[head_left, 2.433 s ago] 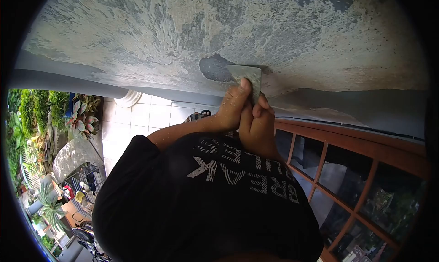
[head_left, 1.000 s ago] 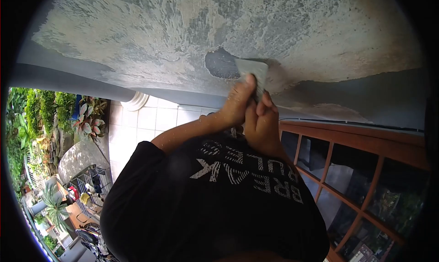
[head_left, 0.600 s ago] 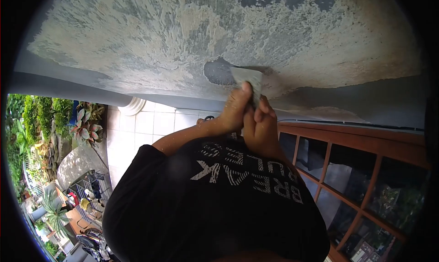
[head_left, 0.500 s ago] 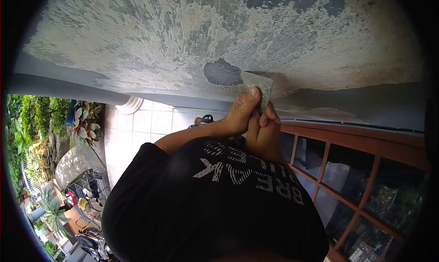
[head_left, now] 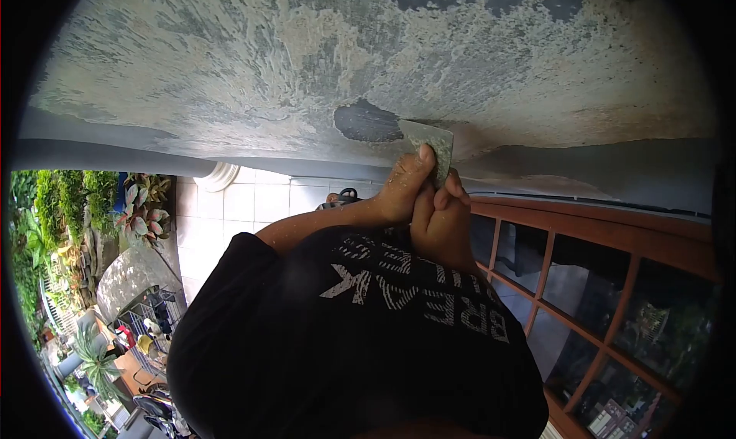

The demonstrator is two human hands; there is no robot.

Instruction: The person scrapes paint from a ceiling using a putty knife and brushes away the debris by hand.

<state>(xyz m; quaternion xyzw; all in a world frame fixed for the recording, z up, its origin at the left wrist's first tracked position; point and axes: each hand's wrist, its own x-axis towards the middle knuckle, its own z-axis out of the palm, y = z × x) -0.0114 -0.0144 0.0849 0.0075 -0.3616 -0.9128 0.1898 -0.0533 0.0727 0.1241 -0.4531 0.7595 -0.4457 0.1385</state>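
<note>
A thin, flat, pale scraper blade (head_left: pixel 438 146) touches the rough, patchy wall surface (head_left: pixel 291 63) at the right edge of a dark bare patch (head_left: pixel 369 122). My left hand (head_left: pixel 406 182) pinches it, with the thumb on its flat face and dust on the skin. Beside it, my right hand (head_left: pixel 443 207) is closed around the blade's lower part, fingers curled. The two hands touch each other. Any handle is hidden by the fingers.
A wooden-framed window (head_left: pixel 567 286) is at the right. Pale floor tiles (head_left: pixel 234 209) and a white column base (head_left: pixel 218 177) show at the left. Farther left are plants (head_left: pixel 69 209) and a metal rack (head_left: pixel 149 320). A sandaled foot (head_left: pixel 341 197) shows behind the arm.
The hands and blade appear slightly farther left in the view, still together at the dark patch. The view has shifted a little. The grip looks the same.
</note>
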